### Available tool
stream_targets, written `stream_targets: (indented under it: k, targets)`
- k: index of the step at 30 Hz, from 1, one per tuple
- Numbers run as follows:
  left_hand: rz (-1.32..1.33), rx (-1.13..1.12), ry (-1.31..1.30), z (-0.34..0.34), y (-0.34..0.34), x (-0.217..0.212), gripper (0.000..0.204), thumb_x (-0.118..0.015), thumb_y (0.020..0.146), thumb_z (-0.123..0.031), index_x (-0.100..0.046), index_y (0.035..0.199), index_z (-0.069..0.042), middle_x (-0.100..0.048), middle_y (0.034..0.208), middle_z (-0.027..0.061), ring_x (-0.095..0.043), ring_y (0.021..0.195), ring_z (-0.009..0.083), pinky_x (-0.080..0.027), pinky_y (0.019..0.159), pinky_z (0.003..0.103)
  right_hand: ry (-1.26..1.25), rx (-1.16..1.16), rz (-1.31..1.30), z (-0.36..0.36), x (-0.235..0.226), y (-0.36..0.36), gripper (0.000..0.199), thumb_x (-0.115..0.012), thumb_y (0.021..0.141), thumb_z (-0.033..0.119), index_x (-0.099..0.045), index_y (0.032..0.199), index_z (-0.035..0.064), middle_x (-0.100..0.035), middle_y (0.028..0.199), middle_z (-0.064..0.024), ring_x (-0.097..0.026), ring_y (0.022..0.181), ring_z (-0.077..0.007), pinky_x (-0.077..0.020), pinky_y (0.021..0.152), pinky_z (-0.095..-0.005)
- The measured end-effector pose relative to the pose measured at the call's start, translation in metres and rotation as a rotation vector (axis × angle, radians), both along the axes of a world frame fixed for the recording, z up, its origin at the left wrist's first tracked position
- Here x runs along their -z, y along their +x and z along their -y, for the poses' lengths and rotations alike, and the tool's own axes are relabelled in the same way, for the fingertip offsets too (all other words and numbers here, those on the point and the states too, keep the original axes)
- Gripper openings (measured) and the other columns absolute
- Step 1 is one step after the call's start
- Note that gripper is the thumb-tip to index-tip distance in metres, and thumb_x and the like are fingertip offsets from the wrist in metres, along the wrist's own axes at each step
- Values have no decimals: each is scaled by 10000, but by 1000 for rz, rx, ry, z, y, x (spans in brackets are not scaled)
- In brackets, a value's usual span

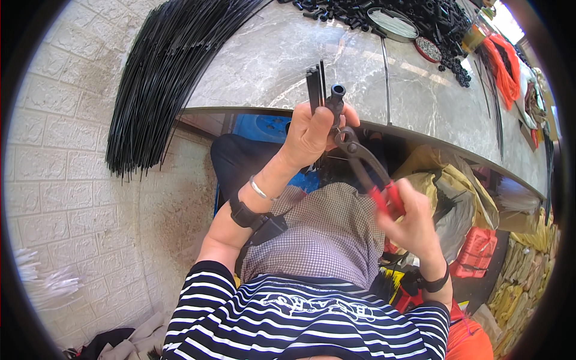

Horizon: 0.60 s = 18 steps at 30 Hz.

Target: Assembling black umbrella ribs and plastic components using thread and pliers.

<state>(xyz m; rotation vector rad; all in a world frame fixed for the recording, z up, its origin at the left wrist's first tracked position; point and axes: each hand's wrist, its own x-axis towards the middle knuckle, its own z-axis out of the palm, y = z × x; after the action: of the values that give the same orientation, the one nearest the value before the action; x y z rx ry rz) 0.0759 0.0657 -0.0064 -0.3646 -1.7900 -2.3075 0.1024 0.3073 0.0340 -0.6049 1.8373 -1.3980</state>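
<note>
We see our right hand (411,219) nearest to us, fingers curled tight around the red handles of a pair of pliers (366,168), whose dark jaws reach up toward the other hand. Our left hand (312,133) is closed in a fist-like pinch around a small bundle of black rods (316,87) together with a black tube fitting (336,96); both stick up above the fingers, and the plier jaws meet the work just below the thumb. All of this is held in the air just in front of the near edge of the bench (270,60), over our lap.

On the bench, a large sheaf of long black rods (162,72) lies across the left corner and hangs down over its edge along the brick wall. At the far edge a heap of small black fittings (438,24) is spread out. Among them sits a shallow round metal dish (393,24); we cannot tell what it holds. Just beside it is a smaller round lid-like dish (427,49) with a red rim. Orange cloth (504,63) lies at the far right corner.
</note>
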Motion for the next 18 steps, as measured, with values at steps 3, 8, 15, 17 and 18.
stream_targets:
  k: [3, 8, 15, 17, 18]
  targets:
    - [45, 33, 35, -4, -1, -3, 770, -401, 828, -702, -591, 883, 42, -378, 482, -59, -338, 402, 15, -264, 387, 172, 327, 245, -966, 9, 7, 0, 322, -610, 782, -9, -533, 1090, 50, -630, 781, -186, -628, 728, -370, -510, 586, -397]
    - [88, 35, 84, -6, -2, -12, 787, -366, 824, -727, -587, 844, 28, -350, 475, -66, -318, 393, 9, -253, 376, 175, 206, 213, -694, 11, 5, 4, 452, -604, 820, 4, -492, 1252, 71, -626, 856, -212, -639, 758, -364, -498, 614, -397]
    - [81, 15, 32, -1, -3, -11, 802, -357, 815, -745, -597, 833, 20, -359, 472, -66, -325, 391, 9, -262, 377, 170, 138, 194, -595, 15, 7, 6, 471, -615, 859, 64, -451, 1300, 62, -618, 865, -204, -630, 787, -366, -486, 664, -385]
    - [72, 10, 6, 1, -2, -10, 803, -364, 810, -751, -604, 838, 15, -372, 472, -62, -337, 400, 8, -264, 379, 171, 144, 182, -587, 16, 9, 6, 475, -618, 859, 69, -449, 1303, 58, -613, 867, -198, -626, 780, -359, -485, 664, -384]
    - [72, 11, 7, 0, -2, -10, 803, -364, 810, -751, -604, 838, 15, -372, 472, -62, -337, 400, 8, -264, 379, 171, 136, 195, -586, 16, 12, 6, 478, -618, 856, 62, -451, 1304, 61, -607, 865, -189, -620, 769, -352, -484, 659, -380]
